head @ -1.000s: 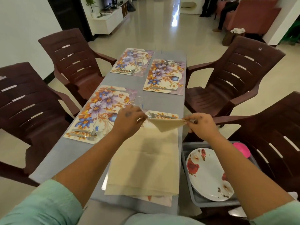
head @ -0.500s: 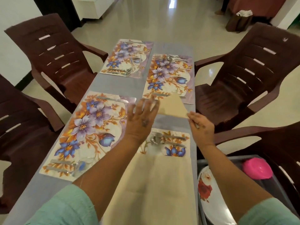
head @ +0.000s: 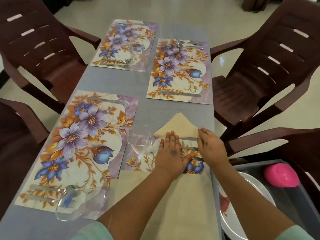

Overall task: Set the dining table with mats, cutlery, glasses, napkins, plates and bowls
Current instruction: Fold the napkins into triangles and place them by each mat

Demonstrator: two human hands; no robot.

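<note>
We press our left hand flat, fingers straight, on the folded napkin, which lies on the table at the near-right mat's far edge. Our right hand touches its right corner with relaxed fingertips (gripping nothing). A glass stands just left of our left hand.

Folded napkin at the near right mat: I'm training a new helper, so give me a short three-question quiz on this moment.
1. True or false: the left hand lies flat with straight fingers on the folded napkin.
2. What colour is the bowl in the grey bin?
3. The glass stands on which side of the napkin: A left, B right?

Key: 1 true; 2 pink; 3 A.
</note>
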